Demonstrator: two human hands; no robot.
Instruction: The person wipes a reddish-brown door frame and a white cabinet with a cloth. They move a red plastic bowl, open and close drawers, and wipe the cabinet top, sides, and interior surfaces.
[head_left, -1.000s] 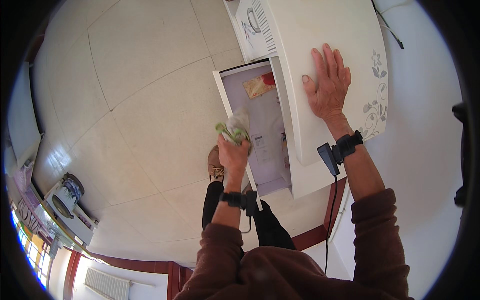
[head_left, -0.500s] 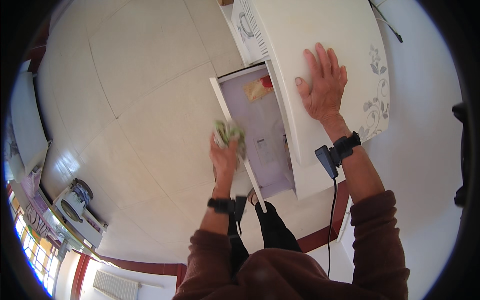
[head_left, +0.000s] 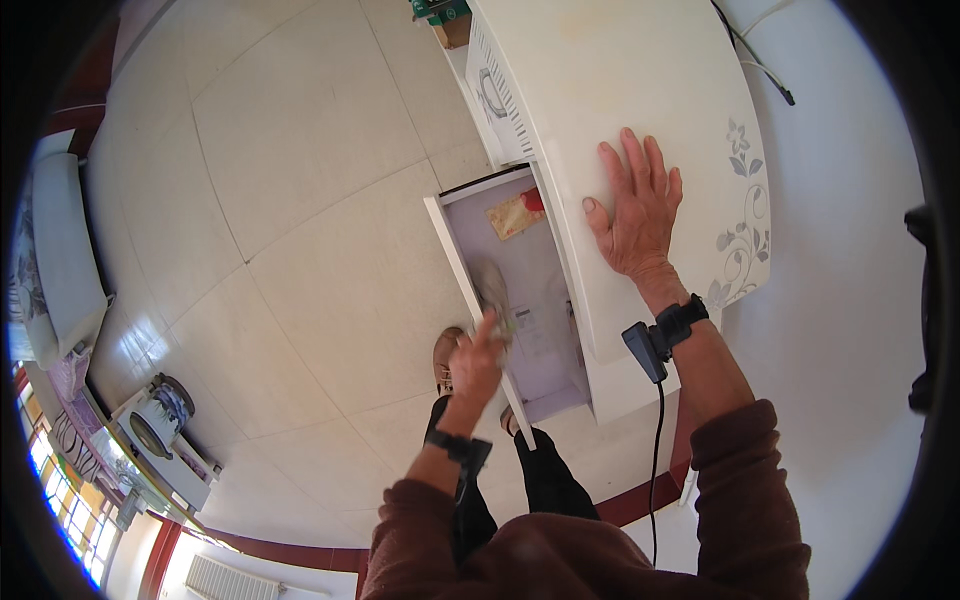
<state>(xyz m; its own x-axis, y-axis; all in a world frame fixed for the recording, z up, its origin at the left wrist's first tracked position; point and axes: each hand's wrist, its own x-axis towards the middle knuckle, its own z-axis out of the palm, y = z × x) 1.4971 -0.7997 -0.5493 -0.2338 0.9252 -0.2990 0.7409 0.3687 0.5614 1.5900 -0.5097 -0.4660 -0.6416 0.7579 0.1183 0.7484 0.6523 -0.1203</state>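
A white cabinet [head_left: 560, 90] with grey floral print has one drawer [head_left: 462, 262] pulled out, its inside pale lilac. At the drawer's front panel, my left hand [head_left: 476, 360] is closed on a cloth [head_left: 490, 285] that hangs over the inner side of the panel; motion blurs both. My right hand [head_left: 640, 215] lies flat on the cabinet top, fingers spread, holding nothing. In the drawer are a yellowish packet [head_left: 508, 218] with a red piece [head_left: 533, 199] beside it, and a pale paper label [head_left: 525, 322].
Beneath me is a tiled floor [head_left: 300, 300], with my brown shoe [head_left: 446, 352] near the drawer. A black cable [head_left: 657, 480] hangs from my right wrist. A box [head_left: 450, 25] stands by the cabinet's far end. At far left are a white sofa [head_left: 68, 250] and a pot [head_left: 158, 420].
My left hand has brought the cloth from outside the drawer front over its edge to the inner side. The view has shifted slightly; my right hand stays flat on the cabinet top.
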